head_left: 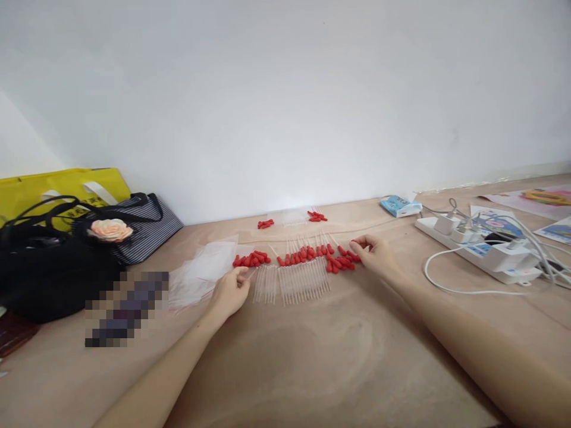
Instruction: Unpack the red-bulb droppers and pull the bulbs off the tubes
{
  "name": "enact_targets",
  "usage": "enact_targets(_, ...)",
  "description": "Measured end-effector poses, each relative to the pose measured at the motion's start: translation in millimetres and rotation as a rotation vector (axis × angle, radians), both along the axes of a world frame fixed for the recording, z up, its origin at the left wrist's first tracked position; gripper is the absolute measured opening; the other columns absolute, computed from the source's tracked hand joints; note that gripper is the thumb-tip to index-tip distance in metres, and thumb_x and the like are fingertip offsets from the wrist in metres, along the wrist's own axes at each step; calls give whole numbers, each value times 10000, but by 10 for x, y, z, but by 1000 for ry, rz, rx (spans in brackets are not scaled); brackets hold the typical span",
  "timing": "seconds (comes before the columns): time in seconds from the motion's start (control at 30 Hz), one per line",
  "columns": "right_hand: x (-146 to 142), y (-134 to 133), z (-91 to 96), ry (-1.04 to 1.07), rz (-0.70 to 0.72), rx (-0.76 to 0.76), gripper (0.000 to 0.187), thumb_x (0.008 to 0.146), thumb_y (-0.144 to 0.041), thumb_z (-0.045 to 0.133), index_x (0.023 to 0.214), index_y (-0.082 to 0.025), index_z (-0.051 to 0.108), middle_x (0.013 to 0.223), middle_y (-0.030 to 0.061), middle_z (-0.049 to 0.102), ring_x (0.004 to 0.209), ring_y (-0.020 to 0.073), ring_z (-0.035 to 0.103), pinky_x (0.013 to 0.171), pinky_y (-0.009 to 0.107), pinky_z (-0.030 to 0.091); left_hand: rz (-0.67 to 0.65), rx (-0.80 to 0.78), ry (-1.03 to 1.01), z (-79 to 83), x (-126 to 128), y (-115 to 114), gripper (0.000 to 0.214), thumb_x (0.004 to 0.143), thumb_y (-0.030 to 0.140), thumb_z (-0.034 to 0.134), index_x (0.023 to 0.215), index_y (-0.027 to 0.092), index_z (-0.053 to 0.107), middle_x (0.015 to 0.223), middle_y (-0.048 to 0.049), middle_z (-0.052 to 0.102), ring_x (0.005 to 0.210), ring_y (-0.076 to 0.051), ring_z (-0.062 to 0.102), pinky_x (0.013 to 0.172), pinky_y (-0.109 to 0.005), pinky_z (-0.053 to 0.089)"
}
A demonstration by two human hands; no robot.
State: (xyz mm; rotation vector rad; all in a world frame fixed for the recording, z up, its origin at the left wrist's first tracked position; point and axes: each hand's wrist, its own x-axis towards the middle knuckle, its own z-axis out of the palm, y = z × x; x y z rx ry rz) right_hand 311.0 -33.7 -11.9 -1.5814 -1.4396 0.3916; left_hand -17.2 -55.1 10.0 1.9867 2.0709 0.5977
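On the table lies a row of droppers [303, 254] with red rubber bulbs and thin clear tubes. Nearer to me are loose clear tubes [306, 282], side by side. My left hand [229, 292] is closed in a pinch at their left end, on what looks like a clear tube. Loose red bulbs [253, 259] lie just beyond that hand. At the right end of the row, my right hand [373, 254] has its fingers closed round a red bulb, mostly hidden by the fingertips. Another pile of red bulbs [341, 263] sits beside it.
Clear plastic bags [203, 270] lie left of the tubes. More red bulbs [317, 217] and tubes are near the wall. A white power strip [475, 246] with cables and a blue packet [399, 205] are at right. Black [57, 276], striped [149, 229] and yellow bags [71, 181] stand at left.
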Motion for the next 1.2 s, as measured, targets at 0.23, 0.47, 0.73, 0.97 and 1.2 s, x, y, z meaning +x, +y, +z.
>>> enact_targets(0.23, 198, 140, -98, 134, 19, -192, 230, 654, -348, 573, 785, -160, 594, 626, 29, 641, 471, 108, 529, 442, 212, 369, -2, 4, 30, -2, 31, -4, 325, 709, 272, 477, 978, 125, 585, 764, -35, 654, 690, -160, 593, 636, -243, 425)
enact_targets(0.47, 97, 106, -91, -53, 0, -209, 339, 622, -503, 583, 732, -185, 619, 650, 20, 648, 555, 126, 563, 477, 213, 353, -38, 54, -63, -67, 2, 9, 326, 712, 357, 462, 899, 136, 614, 779, -42, 665, 696, -164, 600, 652, -247, 437)
enact_targets(0.73, 152, 115, -51, -199, -99, -259, 288, 698, -468, 489, 710, -214, 624, 633, -3, 636, 581, 132, 569, 525, 225, 361, -55, 154, -68, -95, 17, 6, 378, 740, 438, 392, 833, 167, 639, 749, -29, 674, 678, -177, 599, 627, -253, 435)
enact_targets(0.97, 21, 390, 92, -318, -53, -413, 260, 678, -423, 522, 774, -210, 636, 713, 24, 653, 647, 147, 586, 534, 221, 379, -50, 167, -110, -111, 7, 22, 397, 735, 460, 379, 830, 167, 629, 779, -34, 679, 701, -182, 610, 643, -254, 445)
enact_targets(1.2, -134, 657, 186, -401, -6, -570, 219, 554, -352, 634, 461, -160, 587, 468, 66, 571, 541, 207, 574, 503, 273, 384, -52, 169, -175, -92, -24, 3, 393, 733, 467, 371, 834, 166, 604, 844, -44, 678, 744, -178, 618, 674, -241, 458)
